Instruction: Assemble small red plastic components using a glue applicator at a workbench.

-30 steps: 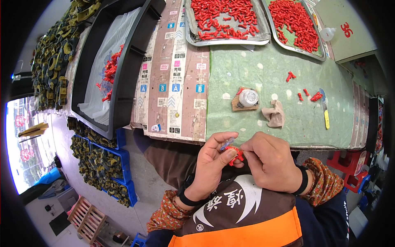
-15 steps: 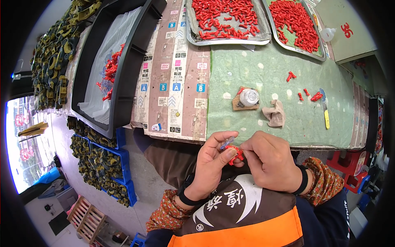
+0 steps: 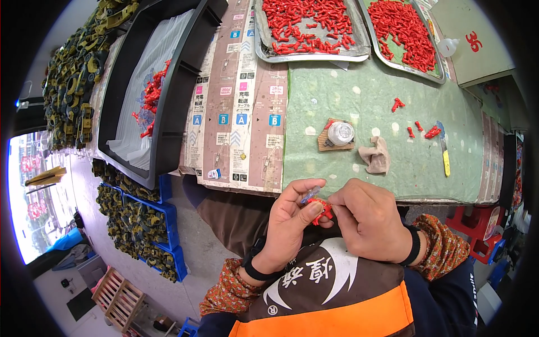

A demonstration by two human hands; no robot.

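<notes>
Holding a small red plastic part (image 3: 321,210) between both hands, close in front of the chest, just off the near edge of the bench (image 3: 393,118). Left hand (image 3: 289,224) curled, thumb and fingers (image 3: 307,190) pinched on the red part; a small clear-bluish piece at the fingertips, too small to make out. Right hand (image 3: 370,219) meeting it from the other side, fingertips closed on the same part, black wristband at the wrist. Patterned sleeves on both forearms, orange and dark apron below.

On the green bench mat: round clear lidded pot (image 3: 340,133) sitting on a scrap of brown card, crumpled beige cloth (image 3: 378,158) just beside it to the right. Further right, a few loose red parts (image 3: 418,128) scattered, and a yellow-handled knife (image 3: 444,150) lying near them. Two metal trays at the far side, left tray (image 3: 264,33) and right tray (image 3: 373,25), both heaped with red parts, side by side and near touching.

Left of the mat, flattened printed cardboard (image 3: 241,106) covering the bench. Beyond that, a black tub (image 3: 179,95) lined with clear plastic sheet, a small pile of red parts inside toward its far wall. Blue crates (image 3: 163,236) on the floor under the bench edge, full of olive-green moulded pieces; more of the same heaped at the far left.
</notes>
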